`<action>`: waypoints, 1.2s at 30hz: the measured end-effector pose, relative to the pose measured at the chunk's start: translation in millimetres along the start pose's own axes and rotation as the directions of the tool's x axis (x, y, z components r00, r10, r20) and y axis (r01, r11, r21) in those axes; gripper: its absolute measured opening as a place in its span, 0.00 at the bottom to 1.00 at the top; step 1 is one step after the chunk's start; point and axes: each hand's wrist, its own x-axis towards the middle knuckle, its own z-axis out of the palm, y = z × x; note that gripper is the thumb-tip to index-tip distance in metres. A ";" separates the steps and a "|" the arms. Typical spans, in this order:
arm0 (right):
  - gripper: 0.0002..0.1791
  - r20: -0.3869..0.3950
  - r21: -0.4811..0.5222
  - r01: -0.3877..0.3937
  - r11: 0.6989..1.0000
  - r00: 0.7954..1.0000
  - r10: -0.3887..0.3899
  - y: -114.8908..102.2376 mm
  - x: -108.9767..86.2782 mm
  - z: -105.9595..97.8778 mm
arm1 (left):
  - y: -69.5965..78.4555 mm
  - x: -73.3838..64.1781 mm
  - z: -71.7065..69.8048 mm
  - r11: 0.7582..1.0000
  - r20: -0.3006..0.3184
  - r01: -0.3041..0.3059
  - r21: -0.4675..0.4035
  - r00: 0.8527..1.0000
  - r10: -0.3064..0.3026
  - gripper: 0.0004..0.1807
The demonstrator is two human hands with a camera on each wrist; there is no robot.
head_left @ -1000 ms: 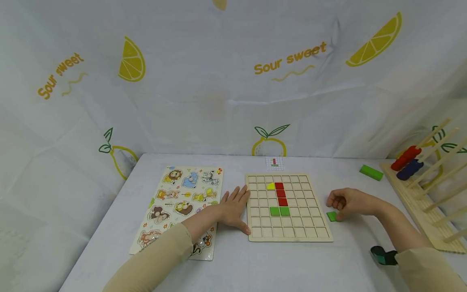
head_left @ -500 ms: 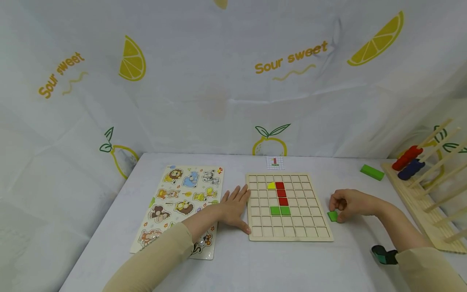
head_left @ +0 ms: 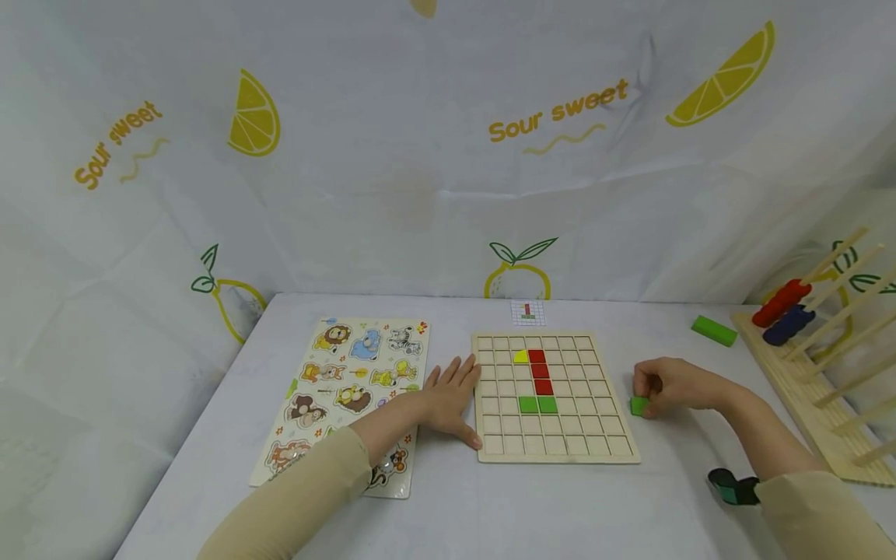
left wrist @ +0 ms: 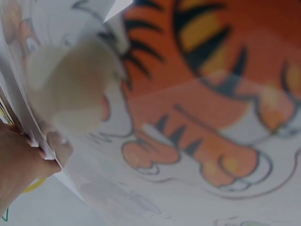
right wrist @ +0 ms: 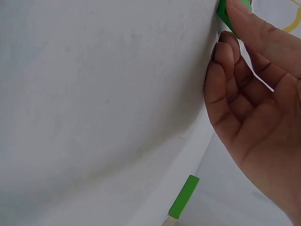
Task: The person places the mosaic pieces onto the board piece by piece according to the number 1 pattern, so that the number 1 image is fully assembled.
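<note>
My right hand [head_left: 675, 386] pinches a small green square tile [head_left: 638, 406] between thumb and fingers, just right of the wooden grid board [head_left: 588, 455]. In the right wrist view the thumb lies over the green tile [right wrist: 226, 14], with the other fingers curled below. The left hand [head_left: 448, 402] rests with spread fingers along the board's left edge. On the board lie a yellow piece with a rounded side [head_left: 521, 357], several red tiles [head_left: 542, 370] in a column, and two green tiles [head_left: 537, 404] under them.
Left of the grid board lies an animal puzzle board [head_left: 336, 432], partly under the left forearm. A small pattern card [head_left: 528, 313] is behind the grid. At right are a green block [head_left: 713, 330], a peg stand [head_left: 791, 373] with red and blue beads, and a dark object [head_left: 733, 488].
The green tile lay flat on the table beside the right fingers; now it is tilted and pinched in them. The right hand has shifted slightly away from the body. The left hand stays put.
</note>
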 end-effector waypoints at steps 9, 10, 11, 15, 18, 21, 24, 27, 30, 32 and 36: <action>0.07 -0.059 0.022 0.074 0.997 0.996 -0.073 -4.5 0.5 -5.0 | -1.3 1.1 0.7 1.000 0.000 -0.002 0.003 1.000 0.002 0.69; 0.07 -0.072 0.022 0.080 0.997 0.994 -0.078 -5.4 0.8 -5.8 | -1.3 0.9 0.7 1.000 0.000 -0.003 0.003 1.000 0.003 0.69; 0.07 -0.086 0.016 0.087 0.996 0.993 -0.085 -6.1 1.3 -6.7 | -1.2 0.8 0.6 1.000 0.000 -0.004 0.002 1.000 0.004 0.69; 0.08 -0.144 -0.015 0.109 0.994 0.984 -0.110 -10.5 2.1 -9.3 | -0.7 0.0 -0.1 1.000 -0.001 -0.005 -0.001 1.000 0.005 0.69; 0.09 -0.171 -0.026 0.123 0.992 0.977 -0.126 -13.7 2.5 -9.6 | -0.2 -0.8 -0.8 1.000 -0.002 -0.003 -0.005 1.000 0.003 0.69; 0.08 -0.195 -0.019 0.139 0.990 0.971 -0.140 -16.7 4.2 -8.1 | 0.2 -1.4 -1.4 1.000 -0.004 -0.002 -0.006 1.000 0.002 0.69; 0.08 -0.203 -0.008 0.170 0.985 0.965 -0.168 -21.0 6.3 -5.2 | 0.9 -1.8 -2.0 1.000 -0.002 0.000 -0.005 1.000 0.000 0.69; 0.08 -0.204 0.019 0.193 0.981 0.961 -0.185 -26.7 8.5 -1.7 | 1.5 -1.8 -2.2 1.000 0.001 0.002 -0.006 1.000 -0.002 0.69; 0.09 -0.196 0.040 0.214 0.976 0.960 -0.202 -32.6 11.2 2.0 | 1.7 -1.8 -1.9 1.000 0.002 0.003 -0.006 1.000 -0.003 0.68; 0.09 -0.188 0.054 0.222 0.974 0.960 -0.208 -36.5 13.2 4.5 | 1.5 -1.6 -1.6 1.000 0.003 0.004 -0.007 1.000 -0.004 0.68; 0.08 -0.170 0.063 0.208 0.976 0.966 -0.195 -44.6 18.0 10.4 | 1.1 -1.4 -1.5 1.000 0.003 0.001 -0.010 1.000 -0.001 0.69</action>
